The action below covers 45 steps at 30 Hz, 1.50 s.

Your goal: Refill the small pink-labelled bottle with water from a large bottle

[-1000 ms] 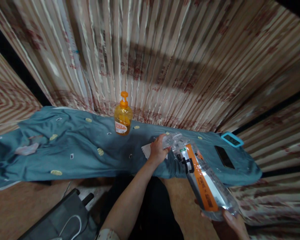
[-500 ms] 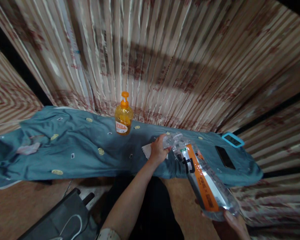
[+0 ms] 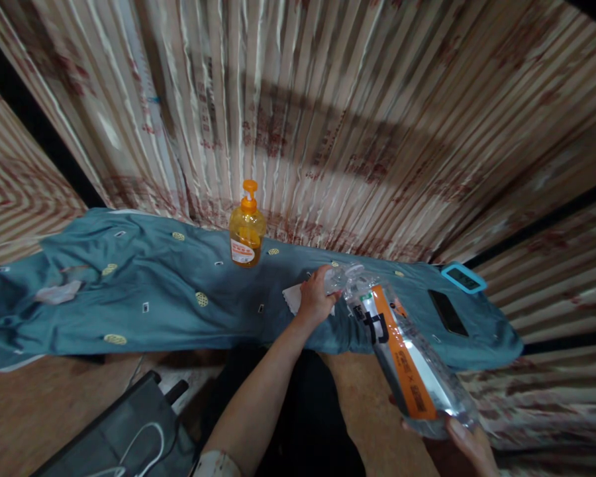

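My left hand (image 3: 314,295) is closed around a small clear plastic container (image 3: 334,281); whether it is a cup or a bottle I cannot tell. Under that hand lies a white cloth or tissue (image 3: 293,298). A large clear plastic bottle (image 3: 402,351) with an orange and silver label is held tilted, its narrow end up beside the small container. My right hand (image 3: 459,434) grips this bottle around its base, with the fingers partly hidden beneath. Left of my left hand, a pump bottle (image 3: 247,238) with an orange top and amber liquid stands upright.
A teal patterned cloth (image 3: 169,318) covers the narrow table. On its right are a dark phone (image 3: 447,313) and a blue-framed device (image 3: 463,278). A crumpled tissue (image 3: 58,293) lies at left. Striped curtains (image 3: 298,132) hang behind. A dark case (image 3: 114,430) with a white cable is below.
Both hands and the bottle hold nearly the same position. The view has shifted only very slightly.
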### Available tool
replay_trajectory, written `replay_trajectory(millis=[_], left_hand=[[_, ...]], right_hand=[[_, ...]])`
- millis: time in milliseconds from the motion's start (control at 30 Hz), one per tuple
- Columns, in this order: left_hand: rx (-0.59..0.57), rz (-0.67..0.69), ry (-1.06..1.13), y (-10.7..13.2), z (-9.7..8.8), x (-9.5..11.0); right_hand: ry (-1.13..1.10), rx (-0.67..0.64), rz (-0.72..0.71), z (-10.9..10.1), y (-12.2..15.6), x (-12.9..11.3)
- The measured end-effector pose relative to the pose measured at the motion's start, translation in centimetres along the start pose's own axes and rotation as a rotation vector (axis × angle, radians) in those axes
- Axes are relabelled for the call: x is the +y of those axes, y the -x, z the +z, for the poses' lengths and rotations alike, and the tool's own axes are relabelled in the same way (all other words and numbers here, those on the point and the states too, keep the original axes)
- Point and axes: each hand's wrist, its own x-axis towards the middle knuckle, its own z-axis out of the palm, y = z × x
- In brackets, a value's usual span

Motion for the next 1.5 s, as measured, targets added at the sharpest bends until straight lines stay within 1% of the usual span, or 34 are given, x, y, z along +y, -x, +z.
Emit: replay_trajectory(millis=[133, 433, 600, 833, 1067, 1167, 1267, 1500], left_hand=[[-0.008, 0.007, -0.011, 0.0, 0.0, -0.1], [-0.014, 0.001, -0.007, 0.0, -0.2, 0.1], [-0.014, 0.000, -0.006, 0.0, -0.2, 0.1], [-0.015, 0.001, -0.007, 0.0, -0.2, 0.1], [-0.008, 0.003, -0.011, 0.0, -0.1, 0.1], [-0.002, 0.007, -0.006, 0.0, -0.1, 0.0], [-0.009, 0.004, -0.005, 0.0, -0.1, 0.0], [-0.013, 0.004, 0.000, 0.0, -0.2, 0.2]], right_hand=[[0.008, -0.002, -0.031, 0.3, 0.0, -0.1], [0.009, 0.002, -0.075, -0.1, -0.5, 0.2], [-0.006, 0.028, -0.030, -0.3, -0.4, 0.3], [0.052, -0.040, -0.022, 0.0, -0.2, -0.2], [0.098, -0.018, -0.039, 0.6, 0.1, -0.6], [0.079, 0.002, -0.011, 0.9, 0.3, -0.7], [0.056, 0.004, -0.016, 1.1, 0.4, -0.8], [0.066, -0.045, -0.010, 0.4, 0.3, -0.6]])
